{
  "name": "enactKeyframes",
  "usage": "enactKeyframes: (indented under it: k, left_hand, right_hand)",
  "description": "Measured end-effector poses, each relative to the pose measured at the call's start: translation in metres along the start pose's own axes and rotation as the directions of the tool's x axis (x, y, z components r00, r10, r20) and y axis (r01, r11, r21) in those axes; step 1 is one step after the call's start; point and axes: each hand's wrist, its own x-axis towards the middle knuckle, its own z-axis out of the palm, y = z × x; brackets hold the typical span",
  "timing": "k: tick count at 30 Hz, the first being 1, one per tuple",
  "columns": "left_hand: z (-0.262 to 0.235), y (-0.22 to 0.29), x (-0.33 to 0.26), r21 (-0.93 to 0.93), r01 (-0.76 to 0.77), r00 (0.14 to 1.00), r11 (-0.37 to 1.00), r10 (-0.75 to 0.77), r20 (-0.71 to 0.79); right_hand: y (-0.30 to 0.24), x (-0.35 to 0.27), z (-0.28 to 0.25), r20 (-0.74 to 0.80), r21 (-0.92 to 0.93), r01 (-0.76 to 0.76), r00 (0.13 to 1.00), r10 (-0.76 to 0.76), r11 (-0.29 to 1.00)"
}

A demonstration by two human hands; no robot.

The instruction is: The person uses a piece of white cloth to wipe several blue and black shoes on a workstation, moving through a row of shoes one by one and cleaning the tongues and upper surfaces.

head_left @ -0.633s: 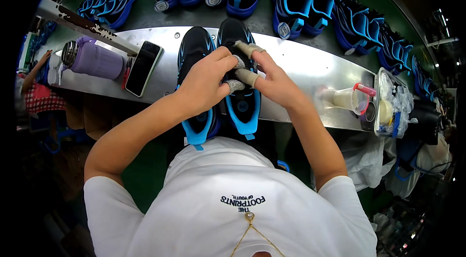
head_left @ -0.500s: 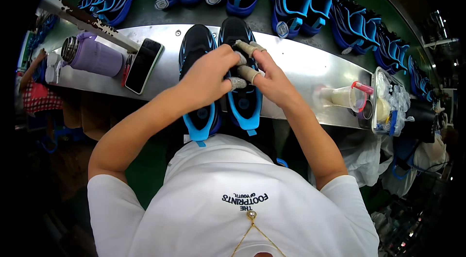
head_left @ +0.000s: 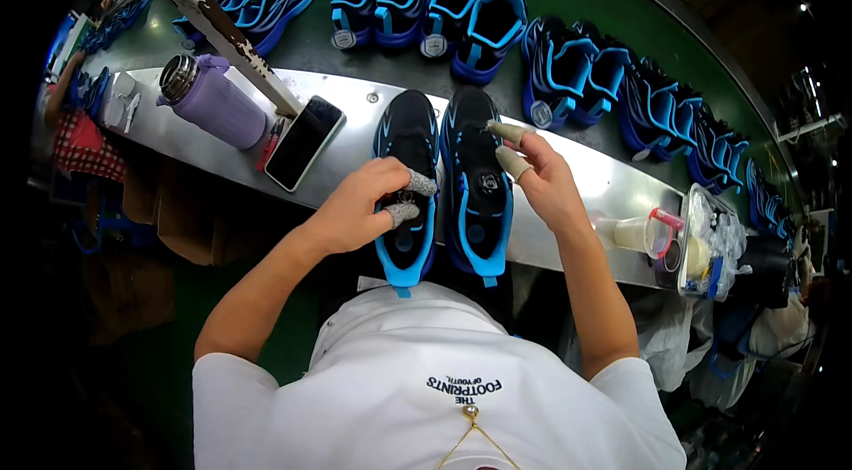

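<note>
Two black sneakers with bright blue collars lie side by side before me, toes pointing away and heels at my shirt. Over the left sneaker (head_left: 408,128) is my left hand (head_left: 373,202), its thumb and bent forefinger, both in grey finger covers, at the sides of the tongue. My right hand (head_left: 537,170) is at the right edge of the right sneaker (head_left: 476,226). Its covered forefinger and thumb are apart, with the tips by the lacing. A round emblem shows on the right sneaker's tongue; my left fingers partly cover the left tongue.
A metal ledge (head_left: 568,195) carries a purple bottle (head_left: 217,106), a phone (head_left: 305,143), red-handled tool (head_left: 271,143), a clear cup (head_left: 635,235) and a tray (head_left: 688,235) of bagged items. A chipped post (head_left: 222,31) rises at left. Beyond, several sneakers (head_left: 488,31) line a green surface. A person's arm (head_left: 67,84) shows far left.
My left hand has gone from the right sneaker to the left one. My right hand has drawn aside to the right. The whole view has shifted, so things appear lower and further right.
</note>
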Motion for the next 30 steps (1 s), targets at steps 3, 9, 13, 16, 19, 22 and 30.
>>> enactKeyframes:
  k: [3,9,13,16,19,22,30]
  left_hand:
    - [-0.009,0.017,0.001,-0.140,0.172,0.984,0.975,-0.163,0.071]
    - [-0.011,0.003,0.003,-0.157,0.200,0.979,0.967,-0.191,0.071]
    - [0.002,0.010,0.001,-0.077,0.091,0.991,0.993,-0.097,-0.087]
    - [0.007,0.016,-0.001,-0.098,0.275,0.953,0.956,-0.284,-0.101]
    - [-0.001,0.010,0.001,-0.163,0.233,0.973,0.959,-0.229,0.040]
    - [-0.013,0.011,0.004,-0.085,0.196,0.961,0.977,-0.174,0.217]
    - [0.027,0.042,-0.028,-0.568,0.199,0.826,0.799,-0.449,-0.341]
  right_hand:
    - [-0.002,0.002,-0.002,0.014,0.048,-0.095,0.995,0.094,0.994]
    - [-0.014,0.004,0.002,0.065,-0.008,-0.086,0.994,0.087,0.996]
    - [-0.015,0.004,-0.001,0.066,0.006,-0.067,0.996,0.066,0.998]
    - [-0.014,0.000,-0.001,0.069,-0.008,-0.061,0.996,0.061,0.998]
    - [-0.017,-0.003,-0.006,0.089,-0.031,-0.067,0.994,0.069,0.997]
    - [-0.019,0.000,-0.007,0.100,-0.020,-0.065,0.993,0.067,0.998]
    - [-0.033,-0.005,0.002,0.072,-0.157,0.144,0.988,-0.134,0.977]
